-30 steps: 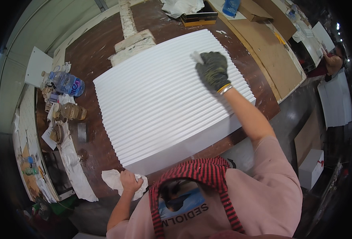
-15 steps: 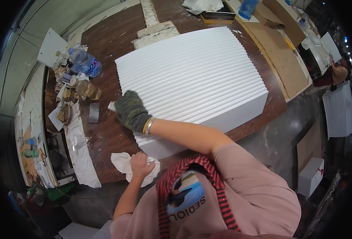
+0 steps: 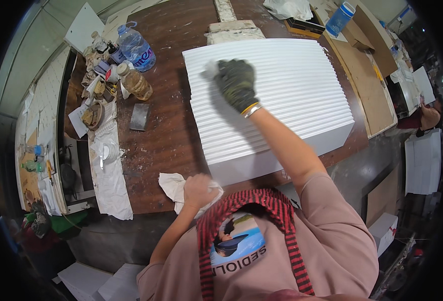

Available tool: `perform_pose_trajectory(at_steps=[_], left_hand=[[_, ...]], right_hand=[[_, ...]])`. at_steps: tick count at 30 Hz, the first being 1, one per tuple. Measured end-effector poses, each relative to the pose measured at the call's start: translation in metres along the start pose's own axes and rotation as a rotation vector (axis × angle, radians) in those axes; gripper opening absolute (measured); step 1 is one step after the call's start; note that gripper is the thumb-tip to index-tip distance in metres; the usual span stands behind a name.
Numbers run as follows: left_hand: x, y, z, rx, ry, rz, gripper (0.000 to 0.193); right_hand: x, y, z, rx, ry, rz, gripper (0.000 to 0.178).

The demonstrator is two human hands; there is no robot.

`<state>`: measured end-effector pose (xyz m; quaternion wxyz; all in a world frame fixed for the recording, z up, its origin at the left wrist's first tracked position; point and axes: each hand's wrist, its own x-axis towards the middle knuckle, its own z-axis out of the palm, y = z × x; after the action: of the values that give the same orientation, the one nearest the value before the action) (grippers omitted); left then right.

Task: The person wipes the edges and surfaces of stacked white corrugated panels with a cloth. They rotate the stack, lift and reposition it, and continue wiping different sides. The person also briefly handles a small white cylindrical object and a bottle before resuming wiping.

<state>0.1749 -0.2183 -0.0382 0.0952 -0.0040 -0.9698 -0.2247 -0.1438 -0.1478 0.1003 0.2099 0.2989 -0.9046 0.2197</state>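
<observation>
A large white block (image 3: 276,100) with a ridged top and a smooth slanted front side lies on the brown table (image 3: 163,145). Over its far left part is my right hand (image 3: 236,83), in a dark green patterned glove. Those fingers are closed on a white wad (image 3: 209,72), blurred by motion, against the ridges. Bare and closed, my left hand (image 3: 198,191) grips a crumpled white cloth (image 3: 172,188) at the table's front edge, left of the block's near corner.
Left of the block stand a large clear bottle (image 3: 136,49) and a jar of brownish liquid (image 3: 135,83). A flat grey piece (image 3: 139,116) lies nearer. Beyond the block are a blue jug (image 3: 339,19) and an open box (image 3: 306,24). Another person (image 3: 428,118) is at far right.
My gloved right hand has moved from the block's left edge up and across its ridged top with the white wad. My left hand stays on the cloth. The whole view has shifted.
</observation>
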Motion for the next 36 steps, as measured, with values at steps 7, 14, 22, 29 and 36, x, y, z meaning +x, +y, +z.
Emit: perform_pose_trajectory(at_steps=[7,14,22,29,36], left_hand=[[0.005,0.0,-0.008,-0.071,0.006,0.014,0.025],[0.005,-0.005,-0.005,-0.127,0.023,0.033,0.027],[0.004,-0.006,-0.006,-0.151,0.013,0.023,0.029],[0.006,-0.008,-0.007,-0.116,0.02,0.041,0.031],[0.006,-0.006,-0.007,-0.088,0.001,0.031,0.03]], right_hand=[[0.01,-0.002,0.009,0.095,0.047,0.068,0.014],[0.016,-0.019,0.038,0.102,-0.009,-0.302,0.019],[0.032,-0.002,0.052,-0.095,0.012,0.033,0.03],[0.04,0.004,0.051,-0.139,0.074,0.047,0.014],[0.049,-0.002,0.072,0.138,-0.078,-0.242,0.018]])
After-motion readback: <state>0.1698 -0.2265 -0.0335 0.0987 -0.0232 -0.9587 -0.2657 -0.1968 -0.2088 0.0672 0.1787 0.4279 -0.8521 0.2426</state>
